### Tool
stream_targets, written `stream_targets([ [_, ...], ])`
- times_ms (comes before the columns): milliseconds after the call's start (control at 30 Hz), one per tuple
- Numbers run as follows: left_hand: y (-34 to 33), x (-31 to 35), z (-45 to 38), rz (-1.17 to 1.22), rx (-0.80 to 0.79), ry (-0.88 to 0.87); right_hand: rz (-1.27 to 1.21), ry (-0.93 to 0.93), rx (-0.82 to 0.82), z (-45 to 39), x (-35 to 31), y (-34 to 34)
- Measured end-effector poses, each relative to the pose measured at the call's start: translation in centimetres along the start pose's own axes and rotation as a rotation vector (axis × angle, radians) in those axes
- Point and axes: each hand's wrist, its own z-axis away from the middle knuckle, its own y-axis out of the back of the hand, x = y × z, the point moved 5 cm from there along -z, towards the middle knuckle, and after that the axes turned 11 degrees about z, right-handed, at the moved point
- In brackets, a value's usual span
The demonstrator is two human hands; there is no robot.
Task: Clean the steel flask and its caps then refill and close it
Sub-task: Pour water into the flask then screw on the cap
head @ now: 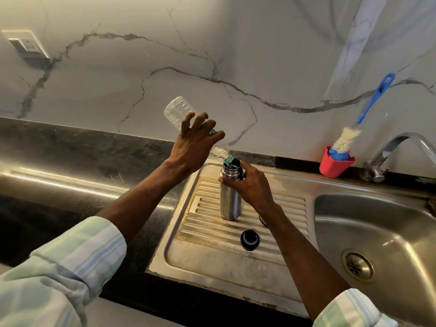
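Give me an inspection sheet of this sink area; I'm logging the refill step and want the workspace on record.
Surface: ribbed steel draining board, stained, beside a sink bowl and dark counter.
Job's things: steel flask upright on the board, open; plastic bottle tipped, neck at the flask mouth; black cap lying on the board; a second dark item behind the right forearm, mostly hidden.
Clutter: bottle brush standing in a red holder.
Grippers: left hand grips the bottle; right hand holds the flask near its top.
Cables: nothing seen.
Surroundings: marble wall, wall socket, tap.
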Motion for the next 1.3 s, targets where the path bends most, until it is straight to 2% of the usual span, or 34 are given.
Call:
stream_targets([
  [367, 1.5, 2.0, -1.6, -0.178, -0.110, -0.183, 0.026, -0.011, -0.001, 0.3, -0.5, 0.3],
  [567, 1.7, 3.9, -2.4, -0.398, -0.222, -0.306, 0.024, -0.003, -0.011, 0.6, -0.9, 0.5],
  [700, 1.8, 4.2, -2.7, -0.494, -0.292, -0.306, 0.031, -0.018, -0.031, 0.7, -1.1, 0.6],
  [833, 2.1, 4.2, -2.5, -0.476, -0.303, -0.278, 0.031, -0.028, -0.044, 0.9, -1.5, 0.8],
  [933, 1.6, 3.9, -2.2, -0.361, -0.346, -0.194, 0.052, -0.046, -0.071, 1.0, -1.7, 1.0],
  [1067, 2.5, 2.7, -1.7, -0.165, -0.400, 0.048, 0.091, -0.162, -0.143, 1.4, -1.3, 1.7],
  [1200, 3.0, 0.1, 0.5, 0.200, -0.291, 0.396, -0.132, -0.338, -0.205, 2.1, -0.1, 2.9],
  [1300, 2.5, -0.2, 3.5, 0.533, -0.190, 0.655, -0.242, -0.330, -0.188, 2.4, 0.3, 4.0],
])
